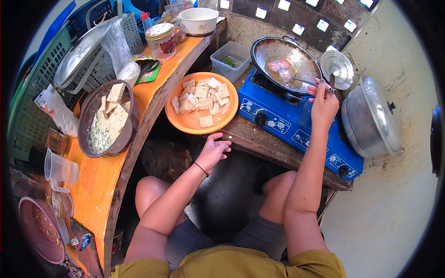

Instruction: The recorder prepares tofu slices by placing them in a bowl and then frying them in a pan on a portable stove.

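Observation:
My right hand (323, 103) is closed around the handle of a long, thin metal cooking utensil (303, 81). Its far end reaches into a dark wok (265, 54), where oil and some pinkish, shiny patches show; the utensil's tip is hard to make out. The wok sits on a blue gas stove (273, 121). My left hand (214, 150) hangs just below an orange plate (174, 121), holding nothing, its fingers loosely bent and apart. Pale, blocky slices that look like tempeh (202, 91) are heaped on that plate.
A brown bowl (132, 126) of green-flecked batter and slices stands on the orange table (92, 183) at left. Behind the plate is a clear plastic tub (221, 69). A lidded aluminium pot (366, 125) and perforated metal disc (343, 62) stand right of the wok.

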Available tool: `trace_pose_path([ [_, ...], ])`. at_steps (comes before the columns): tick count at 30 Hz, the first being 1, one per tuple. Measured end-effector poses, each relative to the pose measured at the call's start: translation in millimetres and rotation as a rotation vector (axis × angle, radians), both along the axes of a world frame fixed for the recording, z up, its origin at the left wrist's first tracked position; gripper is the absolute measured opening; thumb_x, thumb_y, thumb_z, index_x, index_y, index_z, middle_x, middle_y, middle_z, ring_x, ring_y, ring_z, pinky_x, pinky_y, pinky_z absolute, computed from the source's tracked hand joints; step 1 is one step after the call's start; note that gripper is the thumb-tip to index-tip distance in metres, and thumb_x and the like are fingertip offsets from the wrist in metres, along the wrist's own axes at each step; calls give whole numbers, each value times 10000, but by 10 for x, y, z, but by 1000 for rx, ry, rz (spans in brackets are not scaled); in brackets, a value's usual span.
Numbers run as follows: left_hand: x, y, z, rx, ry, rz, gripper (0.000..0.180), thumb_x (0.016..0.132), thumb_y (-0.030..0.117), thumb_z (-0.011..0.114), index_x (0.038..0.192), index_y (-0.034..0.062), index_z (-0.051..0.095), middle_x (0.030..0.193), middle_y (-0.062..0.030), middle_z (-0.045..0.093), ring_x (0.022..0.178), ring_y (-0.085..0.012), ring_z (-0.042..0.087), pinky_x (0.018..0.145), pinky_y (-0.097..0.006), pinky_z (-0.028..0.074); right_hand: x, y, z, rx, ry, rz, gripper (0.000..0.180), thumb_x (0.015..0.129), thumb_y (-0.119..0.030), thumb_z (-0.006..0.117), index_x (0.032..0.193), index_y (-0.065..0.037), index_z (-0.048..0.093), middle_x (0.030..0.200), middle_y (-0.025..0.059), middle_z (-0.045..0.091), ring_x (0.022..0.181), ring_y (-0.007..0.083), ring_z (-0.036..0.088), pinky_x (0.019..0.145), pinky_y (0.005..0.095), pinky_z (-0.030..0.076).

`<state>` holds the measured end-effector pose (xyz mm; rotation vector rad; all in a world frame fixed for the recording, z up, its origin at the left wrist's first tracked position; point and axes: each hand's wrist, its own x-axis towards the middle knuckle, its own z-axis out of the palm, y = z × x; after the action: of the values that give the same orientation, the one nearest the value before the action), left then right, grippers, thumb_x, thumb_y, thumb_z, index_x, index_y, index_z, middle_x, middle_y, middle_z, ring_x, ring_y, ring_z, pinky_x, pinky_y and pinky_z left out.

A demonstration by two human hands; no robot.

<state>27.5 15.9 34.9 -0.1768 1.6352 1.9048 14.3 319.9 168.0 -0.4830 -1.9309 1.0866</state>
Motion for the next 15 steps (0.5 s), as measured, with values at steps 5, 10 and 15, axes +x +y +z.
trace_pose_path([
  [5, -3, -1, -6, 8, 1, 1, 512, 951, 62, 507, 1426, 54, 317, 1204, -117, 622, 948, -147, 614, 765, -284, 511, 69, -113, 118, -6, 25, 35, 365, 1035, -258, 507, 1100, 40, 708, 834, 116, 740, 744, 128, 706, 604, 251, 544],
  [10, -3, -3, -14, 10, 0, 0, 511, 955, 65, 508, 1428, 56, 316, 1204, -117, 624, 947, -146, 616, 766, -283, 512, 108, -166, 180, 15, 43, 69, 347, 1034, -242, 507, 1085, 36, 710, 831, 99, 735, 752, 116, 700, 608, 242, 538],
  [15, -5, -3, -19, 12, -2, 2, 507, 958, 67, 509, 1428, 57, 317, 1204, -116, 626, 947, -144, 618, 761, -281, 511, 49, -110, 113, 10, 129, 128, 303, 1029, -196, 520, 1146, 34, 678, 903, 113, 737, 804, 127, 702, 617, 240, 536],
])
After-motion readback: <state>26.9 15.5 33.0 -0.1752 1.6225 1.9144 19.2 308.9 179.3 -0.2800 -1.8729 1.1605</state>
